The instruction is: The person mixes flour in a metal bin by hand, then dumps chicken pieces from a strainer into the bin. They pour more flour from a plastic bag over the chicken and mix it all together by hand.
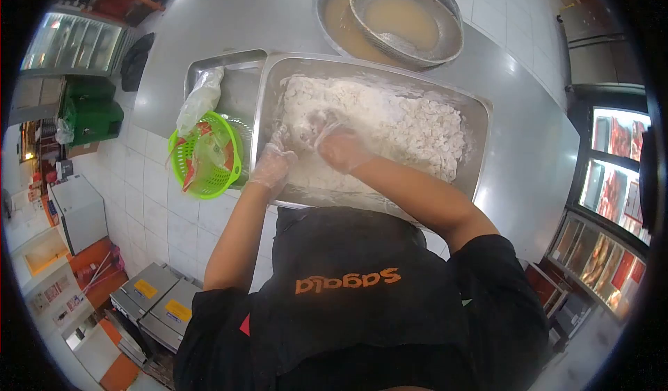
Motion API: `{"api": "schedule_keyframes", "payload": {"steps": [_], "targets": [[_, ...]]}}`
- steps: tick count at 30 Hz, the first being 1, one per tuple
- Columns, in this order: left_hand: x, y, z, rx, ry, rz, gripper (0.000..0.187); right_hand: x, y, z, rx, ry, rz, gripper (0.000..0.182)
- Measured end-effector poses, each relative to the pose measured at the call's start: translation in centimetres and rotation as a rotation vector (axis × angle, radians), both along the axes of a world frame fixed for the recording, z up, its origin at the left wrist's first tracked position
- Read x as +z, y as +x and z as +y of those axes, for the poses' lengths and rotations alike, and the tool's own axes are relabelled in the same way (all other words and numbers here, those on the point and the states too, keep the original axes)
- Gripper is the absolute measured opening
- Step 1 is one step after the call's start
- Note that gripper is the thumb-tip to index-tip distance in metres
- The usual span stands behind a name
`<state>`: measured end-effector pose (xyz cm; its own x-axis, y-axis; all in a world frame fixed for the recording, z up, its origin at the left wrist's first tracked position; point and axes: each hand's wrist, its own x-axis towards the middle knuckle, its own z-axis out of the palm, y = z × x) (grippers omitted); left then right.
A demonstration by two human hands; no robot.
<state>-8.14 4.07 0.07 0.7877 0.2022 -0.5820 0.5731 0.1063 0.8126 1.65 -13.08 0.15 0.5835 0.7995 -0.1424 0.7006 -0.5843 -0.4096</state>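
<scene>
A deep steel pan holds white flour, with flour-coated pieces heaped at its right side. Both my hands wear clear plastic gloves dusted with flour. My left hand is at the pan's left wall, its fingers stretched upward along the inside. Beside it, my right hand reaches into the flour at the left part of the pan. Its fingers curl down around a white, floury mass, and what lies in them is hidden by the coating.
A green basket holding red-and-clear plastic packaging stands left, partly on a shallow steel tray. A clear plastic bag lies above it. Behind the pan, a colander sits in a large basin of cloudy liquid on the steel table.
</scene>
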Motion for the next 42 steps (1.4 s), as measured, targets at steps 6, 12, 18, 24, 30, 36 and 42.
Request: {"api": "schedule_keyframes", "payload": {"steps": [6,12,18,24,30,36,42], "targets": [[-2.8,-0.4,0.6,0.021,0.056,-0.096,0.073,-2.4,4.6,-0.7,0.030,0.034,0.180,0.038],[1.1,1.0,-1.7,-0.203,0.524,0.004,0.054,1.7,8.4,-3.6,-0.222,-0.029,0.507,0.058],[-2.3,2.1,-4.4,-0.807,0.942,0.186,0.056,-3.9,0.2,-4.0,0.030,-0.049,-0.151,0.064],[-3.0,2.7,-5.0,-0.912,1.007,0.093,0.050,-8.7,3.1,-4.2,-0.219,0.164,0.121,0.041],[-4.6,3.3,-4.1,-0.884,0.883,0.036,0.041,-3.7,8.8,-7.4,-0.472,0.428,0.604,0.038],[-3.6,1.9,-5.6,-0.850,0.904,-0.137,0.035,-4.6,7.3,-9.2,-0.143,0.281,0.079,0.053],[-3.2,2.8,-5.8,-1.075,0.894,0.017,0.033,-6.0,5.9,-7.8,-0.168,-0.011,-0.017,0.033]]}}
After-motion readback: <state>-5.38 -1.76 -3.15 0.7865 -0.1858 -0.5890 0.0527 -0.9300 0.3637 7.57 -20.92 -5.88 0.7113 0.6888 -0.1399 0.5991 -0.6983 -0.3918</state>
